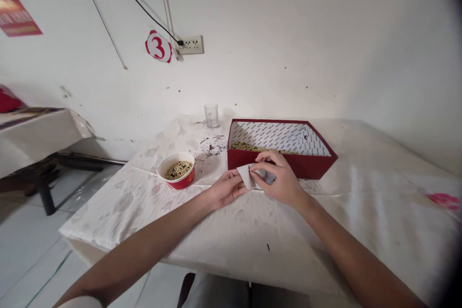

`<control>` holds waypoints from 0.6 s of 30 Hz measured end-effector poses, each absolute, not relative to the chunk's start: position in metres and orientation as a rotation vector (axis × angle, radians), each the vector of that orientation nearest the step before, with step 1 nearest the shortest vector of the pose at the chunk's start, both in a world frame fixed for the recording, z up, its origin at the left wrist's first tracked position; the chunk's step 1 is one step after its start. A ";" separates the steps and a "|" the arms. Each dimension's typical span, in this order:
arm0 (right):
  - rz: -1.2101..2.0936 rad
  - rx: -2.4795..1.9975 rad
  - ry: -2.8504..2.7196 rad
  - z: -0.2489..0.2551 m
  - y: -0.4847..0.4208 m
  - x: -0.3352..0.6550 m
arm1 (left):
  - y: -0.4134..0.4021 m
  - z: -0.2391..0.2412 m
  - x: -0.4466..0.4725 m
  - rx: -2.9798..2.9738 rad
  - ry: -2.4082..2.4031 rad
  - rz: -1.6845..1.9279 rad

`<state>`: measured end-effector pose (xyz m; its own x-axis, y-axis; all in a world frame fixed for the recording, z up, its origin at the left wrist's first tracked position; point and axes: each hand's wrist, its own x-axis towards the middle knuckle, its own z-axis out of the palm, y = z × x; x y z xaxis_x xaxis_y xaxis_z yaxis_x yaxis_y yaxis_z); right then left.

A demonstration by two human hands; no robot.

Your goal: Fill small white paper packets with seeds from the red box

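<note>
White paper (244,177) was held just in front of red box (314,169) — gripped by left hand (227,188), pinched in fingertips of right hand (283,179), apparently for steadiness. Bowl (182,183) was set at left — probably within easy reach.

Hands (226,189) (283,178): two are showing, near.
White sheet (246,177): one is showing, near.
Red box (312,167): one is standing right.
Bowl (183,183): one is standing left.
Glass (211,116): one is standing far.
Tables (144,224) (32,144): two are showing, one left.
</note>
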<state>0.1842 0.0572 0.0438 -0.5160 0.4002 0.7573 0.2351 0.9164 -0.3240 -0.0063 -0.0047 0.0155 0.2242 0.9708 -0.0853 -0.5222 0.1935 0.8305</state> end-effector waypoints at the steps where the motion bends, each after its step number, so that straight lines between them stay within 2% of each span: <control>1: 0.231 -0.462 -2.136 0.043 0.057 0.184 | -0.004 0.015 -0.006 0.791 0.726 1.171; 7: 0.377 -0.485 -2.157 0.045 0.054 0.185 | -0.003 0.011 -0.008 0.886 0.757 1.151; 18: 0.449 -0.344 -2.079 0.051 0.053 0.192 | -0.001 0.011 -0.007 0.869 0.783 1.253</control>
